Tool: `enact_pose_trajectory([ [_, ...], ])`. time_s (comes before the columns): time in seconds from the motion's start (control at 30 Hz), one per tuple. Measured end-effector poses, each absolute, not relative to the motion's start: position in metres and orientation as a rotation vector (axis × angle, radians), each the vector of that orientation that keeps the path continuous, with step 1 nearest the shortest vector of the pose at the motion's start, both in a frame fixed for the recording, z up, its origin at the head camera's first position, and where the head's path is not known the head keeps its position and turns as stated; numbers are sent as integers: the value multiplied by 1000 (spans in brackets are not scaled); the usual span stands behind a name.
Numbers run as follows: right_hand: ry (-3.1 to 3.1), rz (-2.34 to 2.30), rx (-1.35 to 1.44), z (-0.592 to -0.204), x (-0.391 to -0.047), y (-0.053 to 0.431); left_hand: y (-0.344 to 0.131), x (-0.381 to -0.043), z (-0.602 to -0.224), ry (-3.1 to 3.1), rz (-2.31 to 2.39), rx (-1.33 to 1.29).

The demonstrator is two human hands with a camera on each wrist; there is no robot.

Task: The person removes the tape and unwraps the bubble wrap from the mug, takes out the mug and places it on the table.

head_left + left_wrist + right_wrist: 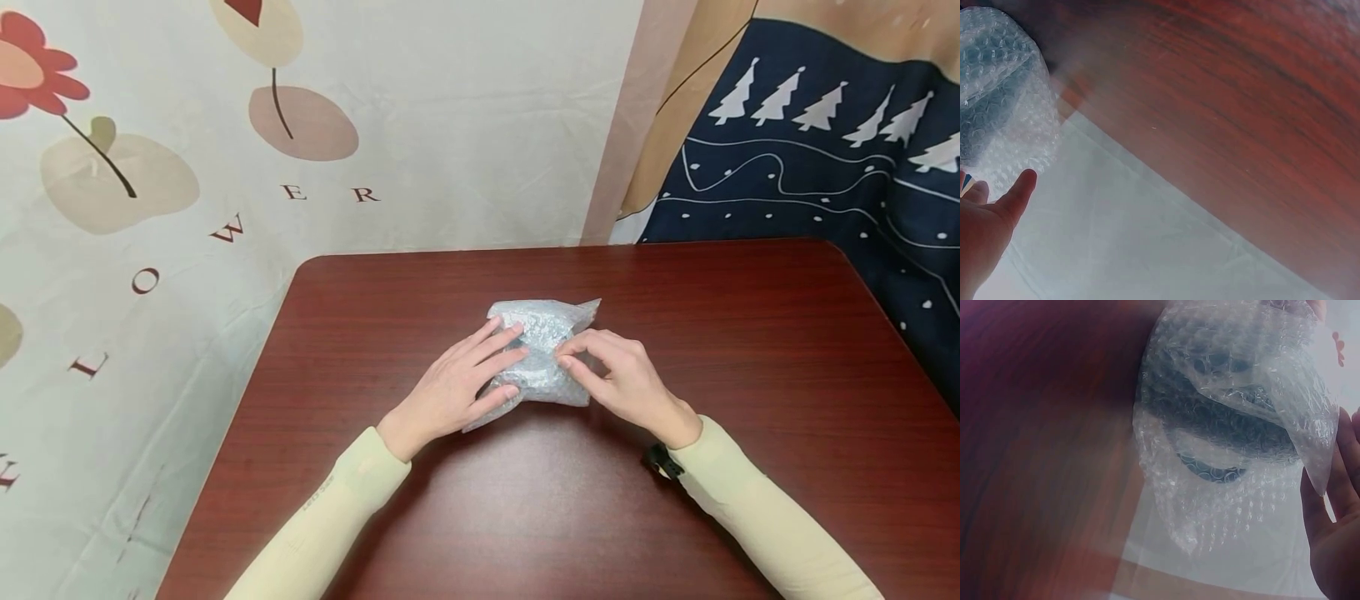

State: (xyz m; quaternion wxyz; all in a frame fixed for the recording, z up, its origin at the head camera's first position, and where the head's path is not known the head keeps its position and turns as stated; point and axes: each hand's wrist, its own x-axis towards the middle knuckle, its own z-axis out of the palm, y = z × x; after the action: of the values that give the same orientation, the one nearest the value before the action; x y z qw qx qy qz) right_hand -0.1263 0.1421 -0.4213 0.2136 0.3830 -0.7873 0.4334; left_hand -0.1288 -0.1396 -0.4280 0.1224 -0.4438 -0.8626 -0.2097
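A packet of clear bubble wrap (546,321) lies on the table around the middle of the head view. Spread fingers of my left hand (459,379) rest over its left side, pressing the wrap. On the other side my right hand (626,377) pinches the wrap's edge between thumb and forefinger. Seen from the right wrist, a loose flap of the wrap (1313,437) runs down between the fingers and thumb. A dark bluish thing with a curved edge (1213,472) shows through the layers, and its kind is hidden by the bubbles.
The dark red-brown wooden table (540,517) has rounded far corners. A pale cloth with flowers and letters (465,125) hangs behind it and to the left. Navy fabric with white trees (795,167) hangs at the right. A black band (663,461) circles the right wrist.
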Motion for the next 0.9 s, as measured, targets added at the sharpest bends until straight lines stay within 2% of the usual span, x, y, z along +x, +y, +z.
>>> enact_pose_trajectory([
  [0.9,-2207,1355,950,-419,-121,142,-139,-129,-428,-2476,-610,-1301],
])
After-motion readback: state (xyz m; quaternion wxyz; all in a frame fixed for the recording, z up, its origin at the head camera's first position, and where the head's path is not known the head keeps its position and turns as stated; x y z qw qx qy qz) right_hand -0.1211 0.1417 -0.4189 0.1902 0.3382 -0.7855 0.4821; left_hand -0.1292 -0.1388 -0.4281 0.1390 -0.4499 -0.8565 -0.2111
